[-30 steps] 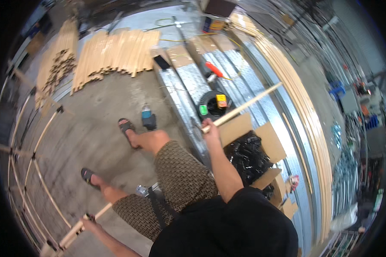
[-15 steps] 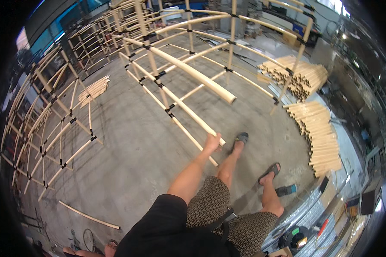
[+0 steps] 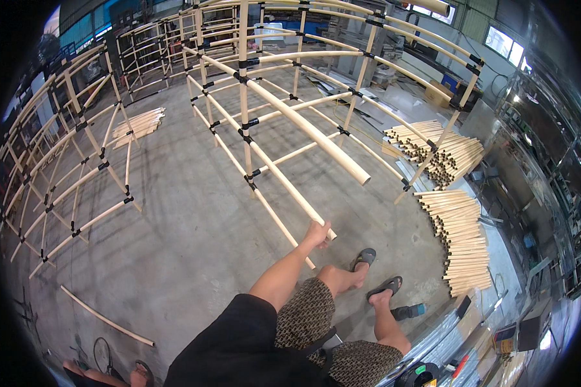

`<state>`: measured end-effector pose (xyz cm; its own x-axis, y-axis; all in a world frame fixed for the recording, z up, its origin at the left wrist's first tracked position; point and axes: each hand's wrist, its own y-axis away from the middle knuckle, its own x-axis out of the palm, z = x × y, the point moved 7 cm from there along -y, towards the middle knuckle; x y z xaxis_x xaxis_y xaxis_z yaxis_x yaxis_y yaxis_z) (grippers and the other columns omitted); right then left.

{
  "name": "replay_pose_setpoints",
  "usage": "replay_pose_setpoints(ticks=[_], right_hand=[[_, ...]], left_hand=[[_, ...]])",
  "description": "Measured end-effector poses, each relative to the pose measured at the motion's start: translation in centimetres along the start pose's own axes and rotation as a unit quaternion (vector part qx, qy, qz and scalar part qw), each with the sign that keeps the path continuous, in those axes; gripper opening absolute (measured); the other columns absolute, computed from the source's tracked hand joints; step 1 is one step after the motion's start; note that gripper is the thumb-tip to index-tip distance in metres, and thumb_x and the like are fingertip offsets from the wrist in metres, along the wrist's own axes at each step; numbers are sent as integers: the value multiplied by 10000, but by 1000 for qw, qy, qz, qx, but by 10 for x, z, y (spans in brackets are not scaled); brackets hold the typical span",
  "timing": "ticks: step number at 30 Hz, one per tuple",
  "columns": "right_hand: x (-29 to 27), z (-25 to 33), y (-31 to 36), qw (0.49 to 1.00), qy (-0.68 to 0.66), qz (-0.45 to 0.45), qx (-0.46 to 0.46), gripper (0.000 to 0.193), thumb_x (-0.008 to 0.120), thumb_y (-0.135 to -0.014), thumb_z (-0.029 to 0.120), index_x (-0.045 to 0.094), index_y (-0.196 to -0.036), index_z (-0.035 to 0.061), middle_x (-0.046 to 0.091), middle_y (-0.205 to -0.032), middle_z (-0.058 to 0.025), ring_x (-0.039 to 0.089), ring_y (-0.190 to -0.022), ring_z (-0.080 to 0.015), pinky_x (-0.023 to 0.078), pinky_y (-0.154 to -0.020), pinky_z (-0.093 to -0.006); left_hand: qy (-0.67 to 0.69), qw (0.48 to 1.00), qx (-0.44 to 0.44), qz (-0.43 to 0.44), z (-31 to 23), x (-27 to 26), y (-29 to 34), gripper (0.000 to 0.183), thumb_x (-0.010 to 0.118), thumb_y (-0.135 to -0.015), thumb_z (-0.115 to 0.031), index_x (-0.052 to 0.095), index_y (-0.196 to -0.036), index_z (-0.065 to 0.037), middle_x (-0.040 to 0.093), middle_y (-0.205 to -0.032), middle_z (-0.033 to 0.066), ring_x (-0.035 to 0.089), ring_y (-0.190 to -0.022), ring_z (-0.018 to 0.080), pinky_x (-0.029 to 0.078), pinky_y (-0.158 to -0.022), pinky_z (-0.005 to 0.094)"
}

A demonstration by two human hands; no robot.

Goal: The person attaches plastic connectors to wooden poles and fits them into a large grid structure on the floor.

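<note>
My left hand (image 3: pixel 317 235) is closed around the near end of a cream-coloured pipe (image 3: pixel 284 184). This pipe runs away to a black joint on an upright post (image 3: pixel 243 84) of a large pipe rack (image 3: pixel 303 106). Above it, another pipe (image 3: pixel 316 137) juts toward me with its end free. A lower pipe (image 3: pixel 283 226) extends from the rack beneath my hand, its near end also unattached. My right hand is out of view.
Piles of cut pipes (image 3: pixel 455 248) lie on the floor at right, with a bundle (image 3: pixel 139 126) at far left. A second pipe frame (image 3: pixel 77 174) stands left. A loose pipe (image 3: pixel 106 316) lies near another person's feet (image 3: pixel 139 374). A dark bottle (image 3: pixel 408 311) stands out beside my sandals.
The view has tilted upward, bringing more of the rack's top and another pipe end at the upper edge into sight. My left hand keeps its hold on the same pipe end.
</note>
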<state>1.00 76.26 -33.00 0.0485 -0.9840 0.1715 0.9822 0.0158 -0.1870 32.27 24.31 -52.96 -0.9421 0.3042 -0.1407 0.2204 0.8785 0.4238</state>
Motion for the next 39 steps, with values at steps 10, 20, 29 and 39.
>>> replay_pose_setpoints(ticks=[10, 20, 29, 39], right_hand=[[-5, 8, 5, 991, -111, 62, 47, 247, 639, -1005, 259, 578, -830, 95, 517, -641, 21, 496, -532, -92, 382, -449, -233], [31, 15, -2, 994, 56, 40, -86, 377, 723, -977, 175, 455, -720, 107, 424, -558, 34, 373, -438, -63, 281, -402, -253], [-27, -73, -7, 958, 207, 98, -172, 487, 753, -954, 197, 425, -629, 44, 395, -581, 15, 351, -581, -104, 292, -522, -341], [-64, -84, 45, 887, 329, 224, -235, 334, 759, -840, 254, 607, -739, -25, 575, -673, -148, 532, -599, -257, 422, -544, -426]], left_hand=[[51, 999, -17, 1, 29, -13, -10, 620, 525, -1025, -503, 368, -1251, 53, 697, -900, 222, 723, -602, 309, 558, -454, 370], [-1, 1000, 1, -23, 14, -11, -5, 593, 470, -1027, -551, 564, -1087, 32, 713, -862, 194, 712, -575, 283, 547, -407, 368], [-68, 996, 4, 62, 18, 21, 30, 615, 469, -1026, -543, 646, -1104, 41, 724, -896, 215, 740, -693, 309, 590, -556, 416], [-154, 713, 248, 637, -59, 137, 374, 384, 617, -1035, -359, 616, -1229, -28, 700, -1076, 103, 647, -985, 190, 510, -879, 344]])
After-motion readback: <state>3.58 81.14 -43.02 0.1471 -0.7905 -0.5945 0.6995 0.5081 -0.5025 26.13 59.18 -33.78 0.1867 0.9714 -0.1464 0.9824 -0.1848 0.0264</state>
